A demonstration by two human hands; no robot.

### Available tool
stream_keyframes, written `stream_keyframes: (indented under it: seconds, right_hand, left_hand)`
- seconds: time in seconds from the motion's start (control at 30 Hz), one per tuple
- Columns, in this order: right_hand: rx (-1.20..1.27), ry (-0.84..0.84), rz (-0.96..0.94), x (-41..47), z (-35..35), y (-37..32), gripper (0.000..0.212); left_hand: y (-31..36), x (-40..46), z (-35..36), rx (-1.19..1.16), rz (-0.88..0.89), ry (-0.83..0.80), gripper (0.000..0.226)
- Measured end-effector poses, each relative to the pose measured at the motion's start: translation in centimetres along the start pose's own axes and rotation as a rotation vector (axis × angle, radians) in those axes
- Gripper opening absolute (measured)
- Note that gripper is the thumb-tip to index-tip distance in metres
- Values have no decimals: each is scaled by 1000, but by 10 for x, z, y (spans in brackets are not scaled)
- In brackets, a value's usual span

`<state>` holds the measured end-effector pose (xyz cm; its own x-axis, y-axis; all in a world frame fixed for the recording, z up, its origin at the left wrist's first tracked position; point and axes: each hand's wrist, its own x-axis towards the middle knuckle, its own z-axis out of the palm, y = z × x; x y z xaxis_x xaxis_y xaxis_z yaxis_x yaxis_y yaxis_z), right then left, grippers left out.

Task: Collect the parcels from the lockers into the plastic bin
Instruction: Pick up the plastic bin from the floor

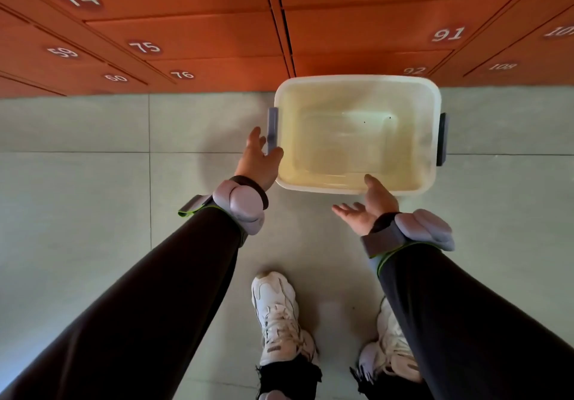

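Lockers are filling the top of my view, orange numbered doors, every one I can see is sitting closed. Plastic bin is standing on the tiled floor right at the foot of them, nothing inside. No parcels showing anywhere, so I'm judging the job as barely starting: all collecting is still ahead. My left hand is reaching at the bin's left grey handle, fingers spread and mostly straight, touching or just beside it, not gripping. My right hand is hovering at the near rim, palm up, fingers loose and open, holding nothing.
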<state>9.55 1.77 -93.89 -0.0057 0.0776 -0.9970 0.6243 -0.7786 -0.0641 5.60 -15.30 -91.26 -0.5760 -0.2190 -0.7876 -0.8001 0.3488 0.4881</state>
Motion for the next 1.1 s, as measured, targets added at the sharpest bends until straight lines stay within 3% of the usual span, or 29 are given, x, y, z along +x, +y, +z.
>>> stream_keyframes:
  seconds: [0.3, 0.5, 0.6, 0.73, 0.93, 1.1]
  right_hand:
    - [2, 38, -116, -30, -9, -19, 40]
    - [-72, 53, -153, -99, -33, -30, 10]
    - [-130, 30, -164, -163, -48, -36, 21]
    - [-159, 18, -183, -229, -67, -39, 22]
    - [-173, 20, -231, -334, -99, -55, 18]
    - [-225, -32, -283, -411, -115, -74, 17]
  left_hand:
    - [21, -35, -2, 49, 40, -90, 58]
    - [45, -94, -25, 66, -68, -103, 62]
    - [71, -145, -46, -85, -143, -119, 64]
    - [101, -203, -69, -101, -134, -112, 61]
    - [161, -298, -96, -83, -47, -104, 21]
    - [209, -370, -114, -40, -8, -91, 28]
